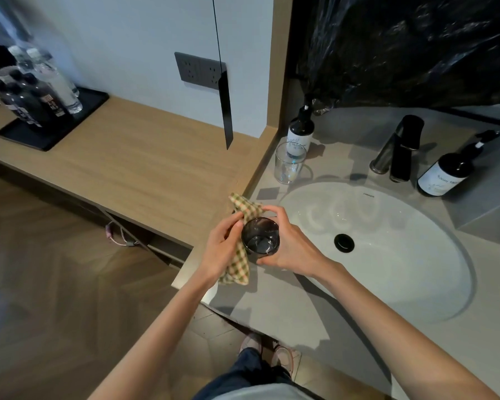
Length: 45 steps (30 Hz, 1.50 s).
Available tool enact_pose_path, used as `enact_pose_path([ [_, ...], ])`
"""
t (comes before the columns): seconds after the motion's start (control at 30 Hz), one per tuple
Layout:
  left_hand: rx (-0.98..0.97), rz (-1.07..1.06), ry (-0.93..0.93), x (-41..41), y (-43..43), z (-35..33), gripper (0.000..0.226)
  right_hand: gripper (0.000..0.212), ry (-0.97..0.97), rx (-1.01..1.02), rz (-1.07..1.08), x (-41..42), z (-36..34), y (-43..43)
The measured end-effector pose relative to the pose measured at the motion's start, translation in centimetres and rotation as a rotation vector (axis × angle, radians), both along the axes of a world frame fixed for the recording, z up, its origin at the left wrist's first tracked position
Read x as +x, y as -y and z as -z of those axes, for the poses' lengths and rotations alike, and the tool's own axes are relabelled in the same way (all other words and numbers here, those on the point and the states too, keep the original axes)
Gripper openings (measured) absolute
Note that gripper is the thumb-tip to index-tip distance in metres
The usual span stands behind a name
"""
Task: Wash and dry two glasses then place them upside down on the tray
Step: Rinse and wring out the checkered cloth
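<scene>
Now we are drying: far to the left of our hands the black tray [26, 137] waits on the wooden counter [133, 157], already carrying bottles. Our left hand [223, 249] is closed on the checked cloth [238, 252], pressing it against the dark glass [260, 235], which our right hand [286, 246] clasps around its side, mouth up, just left of the sink [387, 255]. Beyond our hands the clear glass [289, 163] stands upright near a soap bottle [300, 133]. We should turn the glass steadily inside the cloth, wiping the rim and base, and grip firmly, since wet glass probably slips.
</scene>
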<state>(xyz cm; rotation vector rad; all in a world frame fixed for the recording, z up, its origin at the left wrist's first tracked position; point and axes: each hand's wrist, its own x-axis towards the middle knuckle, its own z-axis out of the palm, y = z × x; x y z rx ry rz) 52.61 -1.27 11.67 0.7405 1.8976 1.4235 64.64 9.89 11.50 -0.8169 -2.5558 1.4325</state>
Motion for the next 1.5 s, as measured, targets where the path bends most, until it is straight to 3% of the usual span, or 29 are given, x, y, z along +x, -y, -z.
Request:
enact_pose_path([
  [0.17,0.105,-0.029,-0.179,-1.2,0.4,-2.5,0.032,0.109,0.036,-0.054,-0.063,1.1,-0.5,-0.2],
  [0.23,0.172,-0.007,-0.202,-1.5,0.2,-4.1,0.032,0.083,-0.051,-0.086,0.024,1.4,-1.9,-0.7],
  [0.3,0.239,0.04,-0.191,-1.2,-0.2,-5.9,0.034,0.043,-0.264,-0.19,0.189,1.7,-4.1,-1.2],
  [0.33,0.26,0.076,-0.174,-0.9,-0.6,-6.6,0.036,0.033,-0.353,-0.227,0.274,1.8,-5.3,-1.6],
  [0.43,0.293,0.183,-0.16,0.3,-2.1,-8.0,0.045,0.028,-0.479,-0.228,0.431,2.3,-7.6,-2.7],
  [0.7,0.355,0.333,-0.136,1.6,-5.9,-8.7,0.06,0.001,-0.68,-0.127,0.584,5.3,-9.9,-4.8],
  [0.87,0.245,0.339,0.052,1.8,-7.8,-8.7,0.07,0.011,-0.689,0.001,0.632,6.8,-10.7,-5.8],
  [1.07,0.007,0.585,0.048,2.1,-9.3,-8.4,0.045,0.022,-0.593,0.085,0.583,7.9,-11.0,-6.8],
  [1.3,0.048,0.609,-0.08,2.4,-10.2,-8.7,0.011,0.029,-0.404,0.079,0.662,9.7,-9.6,-8.4],
  [1.43,0.166,0.445,-0.072,2.6,-11.1,-9.4,0.013,0.048,-0.265,-0.115,0.572,10.6,-8.7,-8.7],
  [1.5,0.206,0.379,-0.107,2.2,-11.7,-9.3,0.018,0.033,-0.257,-0.189,0.481,11.1,-9.0,-8.5],
])
